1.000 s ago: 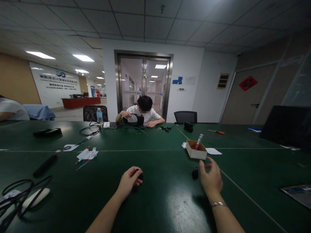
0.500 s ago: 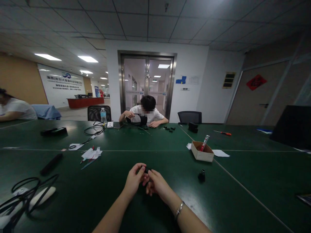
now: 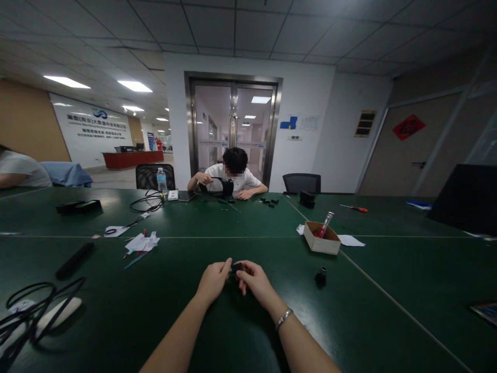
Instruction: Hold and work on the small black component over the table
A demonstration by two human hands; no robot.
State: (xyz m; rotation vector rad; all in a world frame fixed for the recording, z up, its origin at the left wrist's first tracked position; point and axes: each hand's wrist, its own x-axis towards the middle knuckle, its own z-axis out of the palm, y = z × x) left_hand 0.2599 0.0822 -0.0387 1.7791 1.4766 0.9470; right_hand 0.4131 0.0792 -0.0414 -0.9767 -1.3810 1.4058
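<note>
Between my two hands, above the green table (image 3: 178, 321), is a small black piece (image 3: 235, 268), too small and dark to name. My left hand (image 3: 214, 278) pinches its left side with thumb and fingers. My right hand (image 3: 254, 280) grips its right side, the fingers curled beneath, and a silver bracelet (image 3: 284, 318) circles that wrist. Most of the piece is hidden by my fingers. To the right of my hands a small black part with a metallic top (image 3: 320, 276) stands on the table.
A wooden box (image 3: 322, 244) holding a red-and-silver tube (image 3: 326, 225) lies ahead right. On the left are black cables (image 3: 50, 295), a long black object (image 3: 75, 260) and crumpled paper (image 3: 142, 242). Across the table a person (image 3: 235, 171) handles a black item. An orange screwdriver (image 3: 359, 209) lies far right.
My right fingers have shifted on the small black piece, and more of it shows between my hands. My view has tilted slightly down and turned a little right.
</note>
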